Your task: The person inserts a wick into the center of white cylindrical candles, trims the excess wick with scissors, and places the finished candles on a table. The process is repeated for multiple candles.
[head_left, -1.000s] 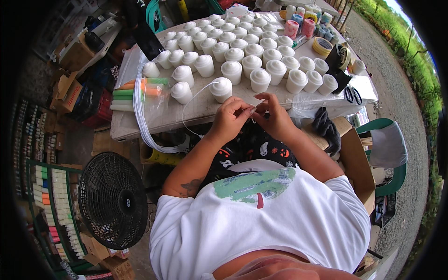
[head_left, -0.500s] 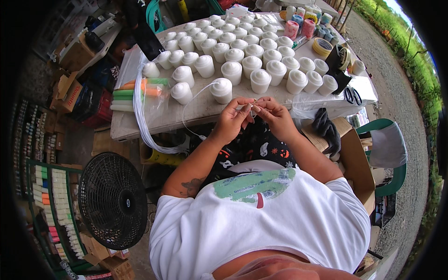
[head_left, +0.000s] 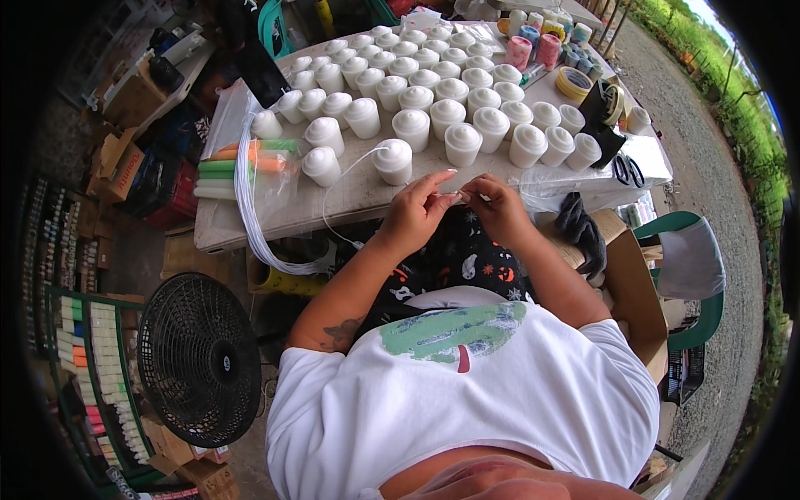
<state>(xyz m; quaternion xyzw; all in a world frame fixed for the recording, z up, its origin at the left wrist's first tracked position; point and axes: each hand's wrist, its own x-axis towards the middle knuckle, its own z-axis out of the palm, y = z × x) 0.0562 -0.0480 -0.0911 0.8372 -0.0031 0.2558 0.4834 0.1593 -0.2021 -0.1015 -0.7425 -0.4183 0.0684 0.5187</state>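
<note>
In front of the table's near edge, my left hand (head_left: 417, 214) and my right hand (head_left: 497, 210) meet at the fingertips. The right thumb and fingers are pinched together; the left thumb touches them, its index finger raised a little. Something small and pale seems held between them, too small to name. Closest beyond my hands stands a white cup with a domed, pointed top (head_left: 392, 162). A thin white cord (head_left: 326, 204) runs from its top and curves down over the table edge. Several similar white cups (head_left: 462, 145) stand in rows behind it.
A bundle of white cords (head_left: 244, 196) hangs over the table's left side, beside green and orange sticks (head_left: 242, 167) in clear plastic. Scissors (head_left: 628, 171), tape rolls (head_left: 573, 82) and red jars (head_left: 518, 53) lie to the right. A black fan (head_left: 200, 358) stands at my left.
My left fingers have opened a little, the index lifting away from the thumb. My right hand has shifted slightly to the right. The cups and cord stay in place.
</note>
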